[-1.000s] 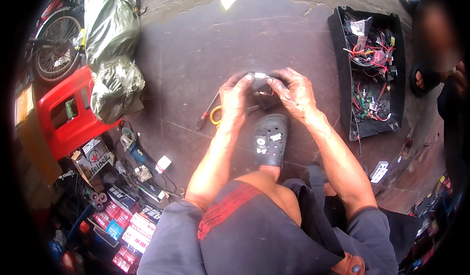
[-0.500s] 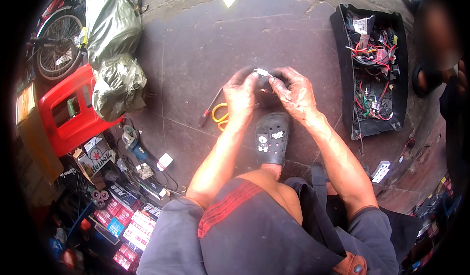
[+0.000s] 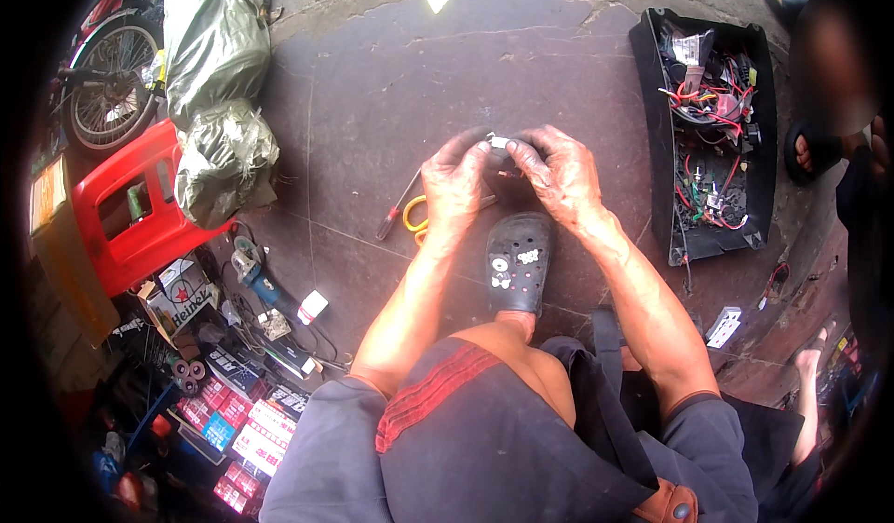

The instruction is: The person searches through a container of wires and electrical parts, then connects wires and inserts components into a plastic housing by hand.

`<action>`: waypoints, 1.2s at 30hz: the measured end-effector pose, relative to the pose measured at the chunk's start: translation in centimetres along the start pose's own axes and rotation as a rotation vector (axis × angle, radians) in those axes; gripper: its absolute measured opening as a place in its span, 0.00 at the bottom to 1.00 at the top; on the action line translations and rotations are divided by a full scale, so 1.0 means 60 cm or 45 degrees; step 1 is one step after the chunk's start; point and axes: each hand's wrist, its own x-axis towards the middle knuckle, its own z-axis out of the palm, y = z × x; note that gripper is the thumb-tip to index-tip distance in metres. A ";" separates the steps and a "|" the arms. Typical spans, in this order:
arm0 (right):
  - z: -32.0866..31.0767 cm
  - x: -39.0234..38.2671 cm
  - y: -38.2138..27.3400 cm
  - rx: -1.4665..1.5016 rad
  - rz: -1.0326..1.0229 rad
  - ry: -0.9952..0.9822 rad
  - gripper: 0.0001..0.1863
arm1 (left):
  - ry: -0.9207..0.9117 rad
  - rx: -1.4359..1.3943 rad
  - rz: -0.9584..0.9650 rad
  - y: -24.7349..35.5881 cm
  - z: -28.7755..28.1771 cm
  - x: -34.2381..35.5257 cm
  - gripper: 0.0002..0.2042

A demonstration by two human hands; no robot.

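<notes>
Between my two hands is a small white block, which looks like a plastic wire connector. My left hand pinches its left end between thumb and fingers. From the other side, the thumb and fingers of my right hand close on its right end. Fingertips cover part of it. Under the hands lies something dark, too shadowed to make out. Beside my left wrist are yellow-handled scissors, partly hidden by the arm, and a screwdriver with a red and dark handle. My dark clog stands just below the hands.
A black bin full of tangled wires stands at the right. On the left are a red plastic stool, a covered bundle, an angle grinder and several boxes. Another person's foot is at far right.
The white block has turned slightly and sits lower, with my right thumb closer over it. Another person's bare leg has come into view at the lower right.
</notes>
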 end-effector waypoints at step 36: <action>-0.004 -0.002 0.013 0.193 0.120 0.011 0.11 | -0.569 0.246 -0.277 0.063 -0.030 0.070 0.15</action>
